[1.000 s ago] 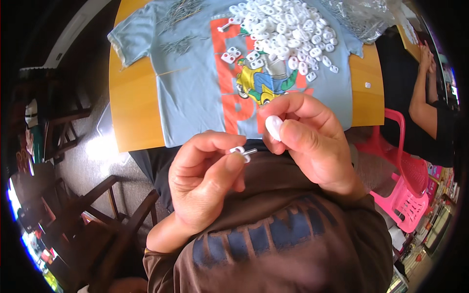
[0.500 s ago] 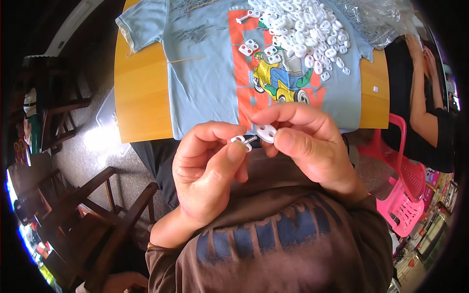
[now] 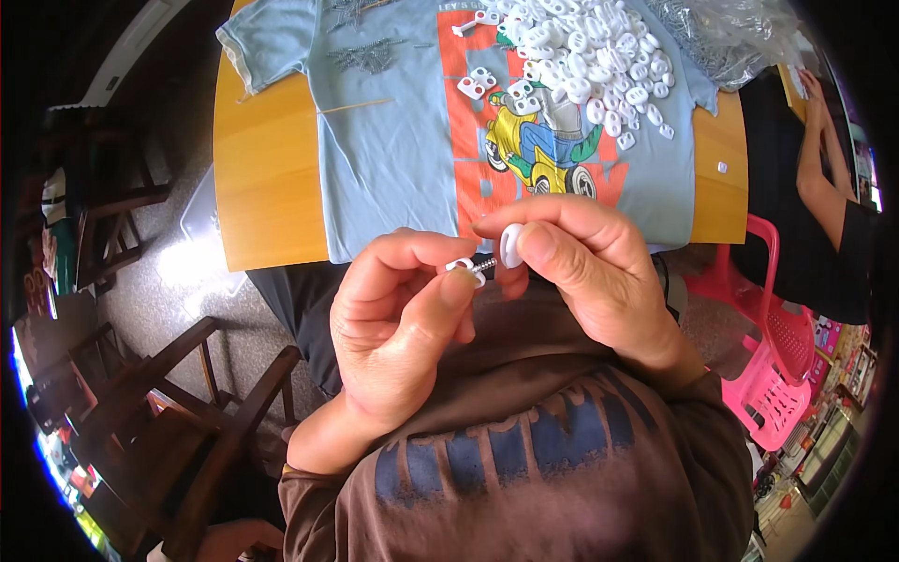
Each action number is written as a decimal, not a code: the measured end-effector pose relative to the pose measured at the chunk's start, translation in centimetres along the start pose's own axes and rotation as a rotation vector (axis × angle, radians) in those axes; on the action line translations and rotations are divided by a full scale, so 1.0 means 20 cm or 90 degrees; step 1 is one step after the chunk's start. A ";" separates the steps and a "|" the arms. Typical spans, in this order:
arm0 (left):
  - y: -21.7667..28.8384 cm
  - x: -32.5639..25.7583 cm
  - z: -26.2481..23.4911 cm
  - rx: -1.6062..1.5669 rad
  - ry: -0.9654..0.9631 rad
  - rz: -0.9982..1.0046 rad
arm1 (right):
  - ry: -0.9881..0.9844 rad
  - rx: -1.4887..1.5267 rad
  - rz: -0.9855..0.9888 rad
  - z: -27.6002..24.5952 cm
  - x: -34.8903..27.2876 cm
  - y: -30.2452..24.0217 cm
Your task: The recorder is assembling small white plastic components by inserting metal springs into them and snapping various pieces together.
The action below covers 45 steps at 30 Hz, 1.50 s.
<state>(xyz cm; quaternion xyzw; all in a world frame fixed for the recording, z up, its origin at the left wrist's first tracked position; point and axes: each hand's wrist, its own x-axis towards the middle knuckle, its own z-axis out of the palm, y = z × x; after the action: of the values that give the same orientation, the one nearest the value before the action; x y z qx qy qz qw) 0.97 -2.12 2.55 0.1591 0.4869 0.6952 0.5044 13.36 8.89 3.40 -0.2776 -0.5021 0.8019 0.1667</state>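
Note:
My left hand point(image 3: 398, 309) pinches a small white plastic cord-lock piece point(image 3: 459, 266) between thumb and forefinger. A thin metal spring point(image 3: 484, 265) sticks out of it toward the right. Just beyond the spring's tip, my right hand point(image 3: 599, 272) grips an oval white cord-lock piece point(image 3: 511, 245), turned nearly edge-on. A small gap separates the spring from this oval piece. Both hands are held in front of my body, near the table's front edge. Beyond them a heap of white cord-lock parts point(image 3: 590, 56) lies on a blue T-shirt point(image 3: 384, 178).
Loose metal springs point(image 3: 365, 56) lie on the shirt's far left, beside a thin stick point(image 3: 356, 107). A clear plastic bag point(image 3: 726, 42) sits at the far right of the wooden table point(image 3: 267, 178). Pink chair point(image 3: 773, 393) right; dark wooden chair point(image 3: 234, 403) left; another person's arm point(image 3: 815, 140) far right.
My right hand has turned the oval piece from showing its holes to nearly edge-on. The left hand and its spring have barely moved.

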 end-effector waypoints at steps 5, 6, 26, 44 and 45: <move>-0.03 0.00 -0.04 -0.004 -0.072 0.038 | 0.010 -0.020 0.000 0.01 -0.01 -0.01; -0.03 0.00 -0.04 0.018 -0.081 0.049 | 0.008 -0.028 -0.013 0.01 -0.01 -0.01; -0.04 0.00 -0.02 0.074 -0.059 0.051 | 0.032 -0.236 -0.191 0.01 -0.02 0.02; -0.04 -0.01 -0.04 0.039 -0.082 0.037 | 0.046 -0.349 -0.358 0.00 0.04 0.05; -0.04 -0.01 -0.04 0.042 -0.079 0.045 | 0.018 -0.358 -0.350 0.00 0.03 0.04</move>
<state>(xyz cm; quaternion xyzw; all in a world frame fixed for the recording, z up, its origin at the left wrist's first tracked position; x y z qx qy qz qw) 0.97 -2.66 1.64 0.2353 0.4716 0.6849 0.5032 12.85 8.90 2.39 -0.1787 -0.7553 0.5548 0.2995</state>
